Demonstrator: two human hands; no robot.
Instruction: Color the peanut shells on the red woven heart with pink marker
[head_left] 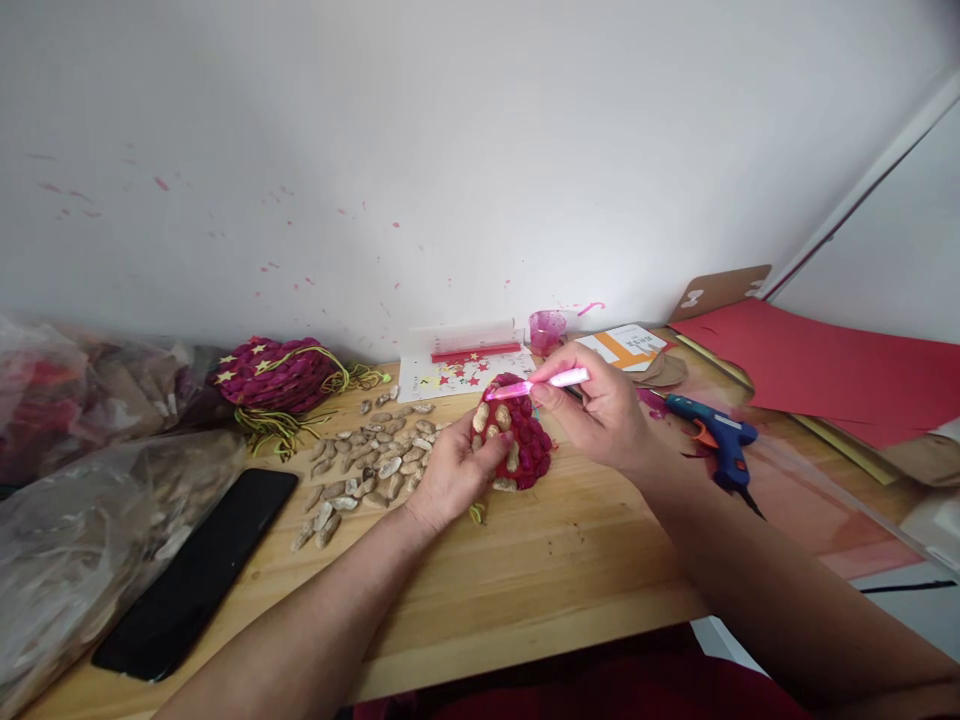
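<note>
Crimson braided material is forming the one piece [534, 455] that we are gripping at its left side in our left hand [461, 465], thumb lying across its front. Our right hand [600, 415] is pinching one pink-and-white stick [514, 391], its pink end lying over the piece's upper part. We are counting at least five peanuts [513, 458] on the piece, one glue gun [724, 440] and one phone [201, 570]. Our forearms are angling inward from both near corners.
</note>
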